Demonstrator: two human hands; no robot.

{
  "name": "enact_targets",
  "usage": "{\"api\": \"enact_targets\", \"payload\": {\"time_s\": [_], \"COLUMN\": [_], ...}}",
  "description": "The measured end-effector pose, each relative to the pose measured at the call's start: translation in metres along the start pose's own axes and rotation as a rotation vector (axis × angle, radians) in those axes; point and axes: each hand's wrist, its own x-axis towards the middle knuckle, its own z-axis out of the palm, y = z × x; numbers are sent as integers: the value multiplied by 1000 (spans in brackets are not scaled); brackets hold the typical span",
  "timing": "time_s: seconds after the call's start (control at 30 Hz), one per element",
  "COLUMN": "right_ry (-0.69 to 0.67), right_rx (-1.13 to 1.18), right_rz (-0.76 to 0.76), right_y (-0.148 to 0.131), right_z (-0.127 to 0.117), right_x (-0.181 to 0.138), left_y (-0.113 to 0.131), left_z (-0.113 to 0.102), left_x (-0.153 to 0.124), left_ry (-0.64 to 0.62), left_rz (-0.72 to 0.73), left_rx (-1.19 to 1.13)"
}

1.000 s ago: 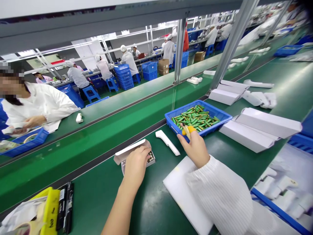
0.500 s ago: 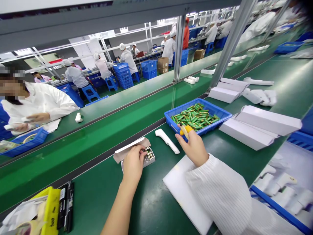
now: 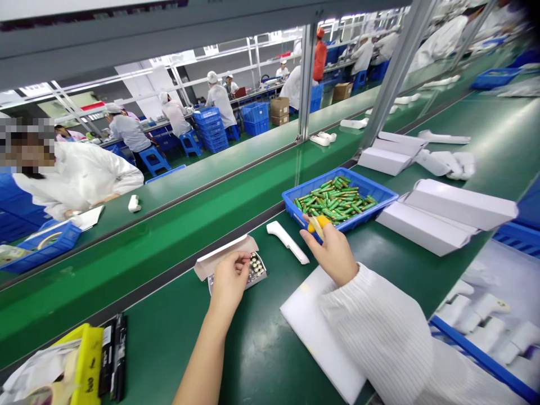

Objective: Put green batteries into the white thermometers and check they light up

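Note:
My left hand (image 3: 230,279) rests on an open small white box (image 3: 219,256) of upright batteries (image 3: 256,265), its fingers curled and pinching at the batteries. My right hand (image 3: 333,251), in a white knit sleeve, is closed at the near rim of a blue tray (image 3: 382,194) filled with green batteries (image 3: 335,200). Its fingertips wear yellow finger cots (image 3: 317,223) and seem to pinch something small. A white handheld thermometer (image 3: 287,242) lies on the green table between the two hands.
White cartons (image 3: 442,216) lie to the right and a flat white sheet (image 3: 314,329) under my right forearm. A blue bin (image 3: 485,323) of white devices sits bottom right. Yellow and black items (image 3: 95,360) lie bottom left. A person in white (image 3: 80,177) works across the conveyor.
My left hand has drawn back off the small box, uncovering more of its batteries. My right hand stays at the blue tray's rim. The person opposite has shifted.

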Motion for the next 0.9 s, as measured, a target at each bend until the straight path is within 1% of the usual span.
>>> {"api": "enact_targets", "payload": {"time_s": [0.13,0.3,0.47,0.63,0.7,0.83,0.9], "right_ry": [-3,47,33,48,53,36,16], "right_rx": [4,1,-9,-18,-17,16,64], "right_rz": [-3,-31,-66,-90,-96,-89,-96], "right_y": [1,0,-4,-5,-5,-7,-9], "right_z": [0,2,2,4,5,4,4], "right_x": [0,0,-1,-2,-2,-4,-6], "left_y": [-1,2,9,13,10,2,-1], "left_z": [0,0,2,2,1,0,0], "left_x": [-1,-4,-4,-5,-4,-2,-1], "left_ry": [11,-6,-3,1,36,139,161], "left_rz": [7,65,63,112,121,36,13], "left_rx": [68,274,455,543,481,119,24]}}
